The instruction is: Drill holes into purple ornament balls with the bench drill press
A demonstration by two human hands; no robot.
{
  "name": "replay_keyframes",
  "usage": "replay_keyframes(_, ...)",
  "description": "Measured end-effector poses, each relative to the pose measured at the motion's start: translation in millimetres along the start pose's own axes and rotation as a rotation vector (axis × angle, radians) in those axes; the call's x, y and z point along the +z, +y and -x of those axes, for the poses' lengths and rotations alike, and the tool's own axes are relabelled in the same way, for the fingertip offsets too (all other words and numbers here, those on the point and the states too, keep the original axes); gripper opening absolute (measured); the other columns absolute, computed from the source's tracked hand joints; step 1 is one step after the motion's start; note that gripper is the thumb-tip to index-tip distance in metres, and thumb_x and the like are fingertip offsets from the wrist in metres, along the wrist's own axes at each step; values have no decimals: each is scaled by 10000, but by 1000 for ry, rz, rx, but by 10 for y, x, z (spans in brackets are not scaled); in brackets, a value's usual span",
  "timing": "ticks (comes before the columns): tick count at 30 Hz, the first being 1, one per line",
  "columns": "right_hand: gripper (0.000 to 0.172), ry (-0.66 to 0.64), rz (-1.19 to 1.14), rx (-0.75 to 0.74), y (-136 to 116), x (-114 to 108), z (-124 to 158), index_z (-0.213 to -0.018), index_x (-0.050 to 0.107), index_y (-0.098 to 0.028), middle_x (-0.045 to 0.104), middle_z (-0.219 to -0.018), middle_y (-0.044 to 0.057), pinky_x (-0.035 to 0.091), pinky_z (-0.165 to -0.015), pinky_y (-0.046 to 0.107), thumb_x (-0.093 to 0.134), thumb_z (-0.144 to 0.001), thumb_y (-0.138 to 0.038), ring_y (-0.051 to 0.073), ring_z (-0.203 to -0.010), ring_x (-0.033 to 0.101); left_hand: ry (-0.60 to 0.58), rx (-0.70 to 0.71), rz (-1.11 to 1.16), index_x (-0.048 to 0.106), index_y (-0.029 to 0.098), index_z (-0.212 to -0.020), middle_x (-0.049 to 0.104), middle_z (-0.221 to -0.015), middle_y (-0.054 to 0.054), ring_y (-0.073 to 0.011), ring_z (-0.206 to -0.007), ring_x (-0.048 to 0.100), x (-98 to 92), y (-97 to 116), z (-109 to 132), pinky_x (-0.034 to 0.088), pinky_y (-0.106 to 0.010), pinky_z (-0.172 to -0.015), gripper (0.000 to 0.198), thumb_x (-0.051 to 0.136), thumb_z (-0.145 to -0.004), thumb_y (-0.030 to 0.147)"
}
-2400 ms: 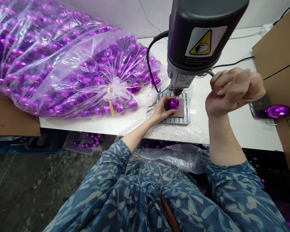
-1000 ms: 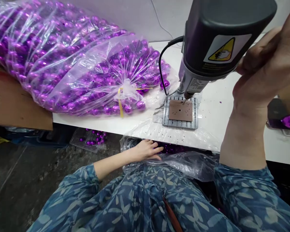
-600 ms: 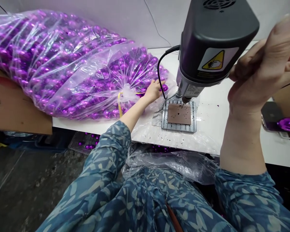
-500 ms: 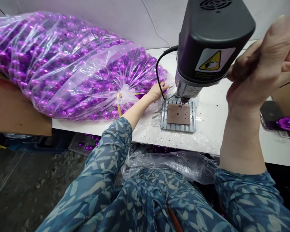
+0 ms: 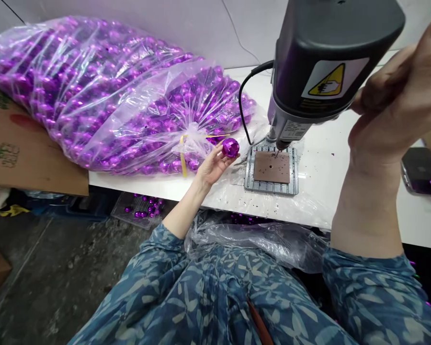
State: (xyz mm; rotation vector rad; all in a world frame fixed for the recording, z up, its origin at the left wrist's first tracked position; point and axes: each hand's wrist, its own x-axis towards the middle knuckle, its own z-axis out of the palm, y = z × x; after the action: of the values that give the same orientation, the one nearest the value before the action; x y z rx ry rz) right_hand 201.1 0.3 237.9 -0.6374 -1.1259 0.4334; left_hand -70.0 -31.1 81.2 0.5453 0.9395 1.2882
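My left hand (image 5: pixel 213 164) holds one faceted purple ball (image 5: pixel 230 147) at its fingertips, just left of the drill press plate (image 5: pixel 272 167). That grey plate carries a brown pad with a hole and lies under the drill bit (image 5: pixel 276 153). My right hand (image 5: pixel 398 103) is raised at the right, fingers wrapped round the press lever, which is mostly hidden inside the fist. The dark drill press head (image 5: pixel 330 57) with a yellow warning label hangs above the plate. A big clear bag of purple balls (image 5: pixel 104 96) lies on the white table (image 5: pixel 319 167) beside my left hand.
Brown cardboard (image 5: pixel 25 153) lies at the left under the bag. A tray of purple balls (image 5: pixel 140 210) sits below the table edge. Clear plastic sheet (image 5: pixel 258 235) drapes over my lap. A phone (image 5: pixel 418 165) with a purple ball on it lies at the far right. A black cable (image 5: pixel 244 105) loops down from the press.
My left hand reached from my lap to the bag's mouth, then drew back holding a purple ball. My right hand stayed up on the lever.
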Motion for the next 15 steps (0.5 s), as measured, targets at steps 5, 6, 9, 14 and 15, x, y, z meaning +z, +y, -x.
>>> replay_keyframes(5, 732, -39, -9, -40, -34, 48, -24, -697, 328, -214, 275, -478, -92, 197, -443, 286, 691, -675, -849, 51, -411, 346, -122, -17, -100, 676, 221, -1209, 812, -1203, -81, -243, -1129, 811, 73, -302, 72, 641, -490, -1139, 464, 950, -873, 386)
replay_keyframes(6, 743, -40, -10, -40, -44, 54, -27, -704, 311, -209, 270, -478, -98, 203, -436, 273, 683, -666, -851, 43, -408, 347, -144, 5, -153, 670, 227, -1214, 818, -1183, -76, -236, -1098, 811, 102, -374, 40, 634, -496, -1138, 513, 975, -845, 411)
replay_keyframes(9, 759, -45, 9, -47, -71, 57, -21, -701, 255, -198, 296, -486, -100, 207, -420, 249, 649, -675, -846, 22, -402, 351, -210, 135, -317, 659, 240, -1239, 829, -1159, -71, -231, -1114, 795, 195, -582, -93, 589, -495, -1181, 605, 1000, -807, 491)
replay_keyframes(14, 718, -55, 14, -76, -49, 41, 5, -704, 262, -207, 275, -497, -99, 229, -419, 222, 631, -718, -823, 13, -415, 365, -312, 322, -531, 640, 248, -1356, 754, -1427, -135, -290, -1372, 711, 287, -840, -363, 509, -518, -1276, 641, 895, -895, 614)
replay_keyframes(15, 698, -59, 12, -84, -35, 36, 6, -709, 276, -206, 285, -497, -99, 235, -417, 221, 640, -740, -800, 16, -415, 367, -329, 348, -583, 638, 248, -1375, 731, -1464, -143, -299, -1398, 696, 289, -879, -416, 503, -526, -1284, 641, 875, -911, 622)
